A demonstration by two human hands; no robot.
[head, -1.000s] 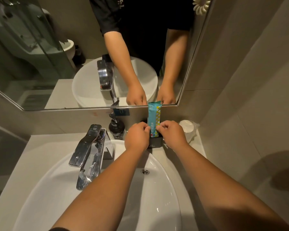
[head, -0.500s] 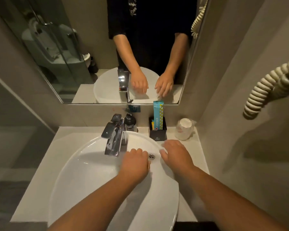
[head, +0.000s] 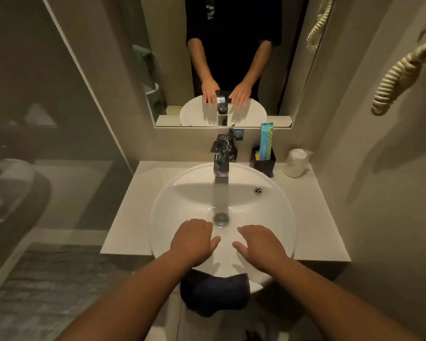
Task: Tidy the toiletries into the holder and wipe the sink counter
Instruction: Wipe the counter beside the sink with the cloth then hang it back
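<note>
A black square holder (head: 265, 165) stands on the pale counter (head: 310, 217) at the back right. A tall teal packet (head: 266, 141) sticks up out of it, with a small yellow and blue item beside it. My left hand (head: 193, 239) and my right hand (head: 261, 243) hover over the near part of the white basin (head: 182, 198), fingers apart, holding nothing. A dark cloth (head: 214, 291) hangs over the basin's front edge, just below my wrists.
A chrome tap (head: 220, 156) rises at the basin's back, with a dark soap bottle (head: 233, 151) behind it. A wrapped white cup (head: 296, 163) stands right of the holder. A mirror (head: 231, 57) fills the wall above. A coiled cord (head: 399, 75) hangs at right.
Both hands have let go of the teal packet, which stays in the holder, and have drawn back over the basin towards me. My view has pulled back and now takes in the dark cloth.
</note>
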